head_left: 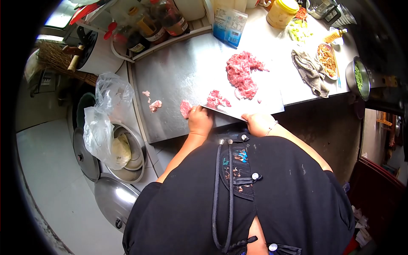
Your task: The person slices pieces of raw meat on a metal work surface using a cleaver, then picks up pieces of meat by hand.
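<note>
A metal-topped surface (170,87) lay in front of you, with all the meat on it. The largest part was a heap of pink strips (241,76), on the far side of the knife and to the right.

Your right hand (260,124) was closed around the handle end of the knife (225,112), whose blade slanted across the near edge toward your left hand (200,121). That hand was curled, its fingertips against a small lump of meat (185,109); whether it gripped the lump or only steadied it, you could not tell from this view. Just beyond the blade sat a loose patch of cut bits (217,99), apart from the heap. Smallest were the pale scraps (155,106), off to the left.

The step in hand looked like cutting the meat into small pieces, partway through. The next move seemed to call for a steady lump, lined up with the blade, and left fingertips tucked back, since they were very near the blade's end.
</note>
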The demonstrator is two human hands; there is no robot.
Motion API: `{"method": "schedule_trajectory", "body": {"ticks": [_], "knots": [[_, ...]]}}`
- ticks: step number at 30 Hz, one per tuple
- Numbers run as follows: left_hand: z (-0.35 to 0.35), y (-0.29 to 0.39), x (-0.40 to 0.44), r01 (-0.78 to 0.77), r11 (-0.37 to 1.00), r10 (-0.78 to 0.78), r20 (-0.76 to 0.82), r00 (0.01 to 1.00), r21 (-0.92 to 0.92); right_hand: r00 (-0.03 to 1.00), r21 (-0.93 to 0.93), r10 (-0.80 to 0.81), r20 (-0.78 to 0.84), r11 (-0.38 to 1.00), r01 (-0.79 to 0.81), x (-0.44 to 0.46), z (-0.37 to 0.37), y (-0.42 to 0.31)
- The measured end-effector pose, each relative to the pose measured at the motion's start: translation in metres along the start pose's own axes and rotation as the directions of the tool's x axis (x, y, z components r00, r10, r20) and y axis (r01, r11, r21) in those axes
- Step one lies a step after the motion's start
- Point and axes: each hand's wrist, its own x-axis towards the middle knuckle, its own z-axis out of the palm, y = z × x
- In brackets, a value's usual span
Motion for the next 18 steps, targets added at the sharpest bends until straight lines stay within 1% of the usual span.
{"method": "schedule_trajectory", "body": {"ticks": [1,2,4,5,7,9,11,14,15,17,18], "knots": [[0.000,-0.001,0.000,-0.010,1.000,0.010,0.002,1.000,-0.004,0.999,0.001,0.026,0.046,1.000,-0.026,0.000,-0.002,-0.001],[0.001,-0.002,0.000,-0.019,1.000,0.019,0.005,1.000,-0.008,0.999,0.001,0.026,0.047,1.000,-0.026,0.004,0.002,0.002],[0.003,-0.005,0.000,-0.034,0.999,0.034,0.001,0.999,-0.010,0.999,-0.050,-0.047,0.022,0.998,0.048,0.013,0.011,0.006],[0.004,-0.006,0.000,-0.051,0.999,0.050,-0.003,0.999,-0.014,0.999,-0.051,-0.049,0.022,0.997,0.050,0.016,0.013,0.008],[0.006,-0.009,-0.001,-0.045,0.999,0.045,0.023,0.999,0.014,0.997,-0.041,0.004,0.079,0.999,-0.001,0.024,0.007,-0.004],[0.007,-0.008,-0.001,-0.042,0.998,0.040,0.049,0.998,0.041,0.995,-0.046,0.010,0.098,0.999,-0.005,0.035,0.003,-0.016],[0.005,-0.004,0.001,-0.049,0.999,0.049,0.009,0.999,0.016,0.993,-0.051,0.017,0.118,0.999,-0.011,0.042,0.003,-0.020],[0.004,-0.004,0.001,-0.037,0.999,0.037,-0.009,0.999,-0.008,0.993,-0.053,-0.001,0.118,0.999,0.007,0.045,0.008,-0.019],[0.004,-0.005,0.001,-0.037,0.999,0.037,-0.013,0.999,-0.006,0.993,-0.072,0.018,0.121,0.997,-0.009,0.041,0.007,-0.018],[0.005,-0.009,-0.003,0.019,0.998,-0.024,0.085,0.996,0.061,0.992,-0.093,0.034,0.122,0.995,-0.023,0.030,0.005,-0.015],[0.004,-0.011,-0.003,0.021,0.998,-0.026,0.084,0.996,0.061,0.992,-0.085,0.036,0.123,0.996,-0.025,0.023,0.003,-0.010]]}}
